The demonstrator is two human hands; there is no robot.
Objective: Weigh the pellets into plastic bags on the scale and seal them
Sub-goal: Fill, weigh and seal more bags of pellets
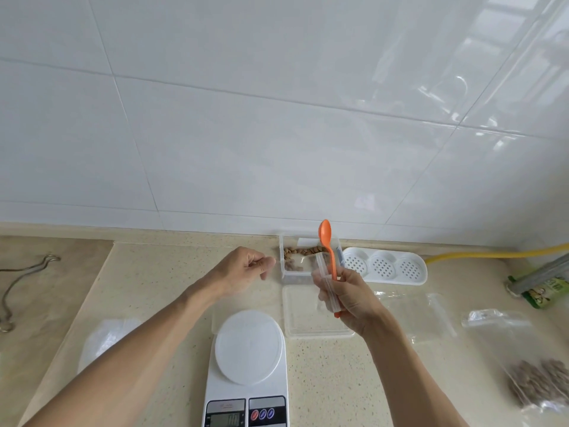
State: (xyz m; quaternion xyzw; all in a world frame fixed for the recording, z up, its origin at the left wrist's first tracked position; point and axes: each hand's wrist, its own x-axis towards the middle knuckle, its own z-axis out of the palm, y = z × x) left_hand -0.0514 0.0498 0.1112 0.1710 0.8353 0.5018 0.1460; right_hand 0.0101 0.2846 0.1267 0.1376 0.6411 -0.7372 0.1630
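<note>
My right hand (348, 298) grips an orange spoon (326, 238) with its bowl pointing up, together with a clear plastic bag (323, 272) bunched against the handle. It hovers above the clear container (284, 274), which holds brown pellets (303, 251) and stands by the wall. My left hand (246, 268) hangs just left of that container with fingers curled and thumb against the index finger; nothing shows in it. The white scale (246, 392) stands at the near edge with a bare round platform (248, 346) and a lit display (224, 420).
The container's lid (308, 318) lies right of the scale. Behind it is a white perforated tray (385, 266). Loose clear bags (421, 315) and a filled pellet bag (538, 383) lie to the right. A stack of bags (104, 337) lies left; a metal hook (18, 278) lies further left.
</note>
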